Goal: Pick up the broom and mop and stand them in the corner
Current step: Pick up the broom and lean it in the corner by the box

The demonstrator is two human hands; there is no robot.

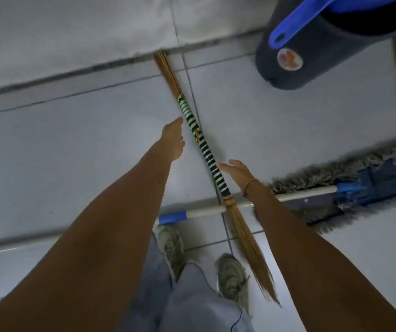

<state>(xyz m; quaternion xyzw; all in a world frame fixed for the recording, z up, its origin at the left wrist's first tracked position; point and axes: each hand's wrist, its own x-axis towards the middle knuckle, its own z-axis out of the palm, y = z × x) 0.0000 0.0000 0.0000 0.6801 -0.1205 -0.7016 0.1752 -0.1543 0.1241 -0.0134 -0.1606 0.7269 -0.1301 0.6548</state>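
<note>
Broom [204, 149]: a thin stick broom with green and white bands. It lies slanted on the tiled floor [288, 121]. Its top end touches the bottom of the wall [72, 32].
Mop [350, 183]: it lies flat on the floor. Its white handle goes under the broom. Its fluffy grey head is on the right.
Left hand [173, 140]: open, fingers out, just beside the broom and holding nothing.
Right hand [236, 171]: open too, right next to the broom's bands. It wears a thin bracelet [248, 185].
Bucket [312, 44]: dark, with a blue scoop [312, 17] in it, near the wall.
Shoes [230, 279]: near the broom's brushy end.
</note>
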